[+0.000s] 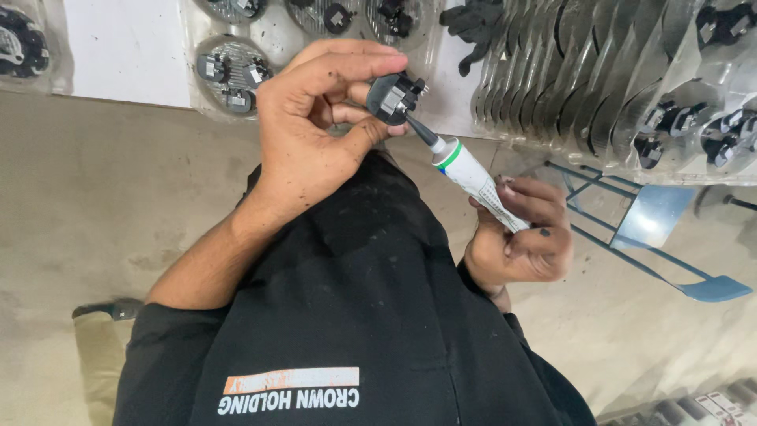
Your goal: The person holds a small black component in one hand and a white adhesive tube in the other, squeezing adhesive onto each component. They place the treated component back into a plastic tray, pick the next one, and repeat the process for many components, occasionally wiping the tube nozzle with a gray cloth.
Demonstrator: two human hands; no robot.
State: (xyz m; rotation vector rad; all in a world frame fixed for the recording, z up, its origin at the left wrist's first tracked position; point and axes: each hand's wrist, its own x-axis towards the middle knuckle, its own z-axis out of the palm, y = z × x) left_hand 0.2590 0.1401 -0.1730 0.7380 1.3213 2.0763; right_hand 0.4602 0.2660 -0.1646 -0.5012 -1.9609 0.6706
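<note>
The left hand (303, 130) pinches a small black plastic part (394, 96) between thumb and forefinger, holding it up near the top middle of the view, in front of the worktable edge. The right hand (524, 237) is curled around the lower end of a white tube (473, 175), fingers pressed shut on its body. The tube's long axis runs on a diagonal from the right hand at lower right up to the part at upper left; its dark tapered nozzle (423, 132) points up and left, and its tip touches the underside of the part. A green band rings the tube just behind the nozzle, and small dark print covers the white body near the fingers. Beyond the hands, clear plastic blister trays (236, 71) hold round grey discs with black components, left of the part. To the right, a row of shiny metal blades (568, 87) stands overlapped on edge, with more clear trays further right. A black glove (473, 28) lies at the top. A white rectangular sheet (126, 47) sits at upper left. The black shirt (347, 315) bears an orange rectangular patch above white lettering.
</note>
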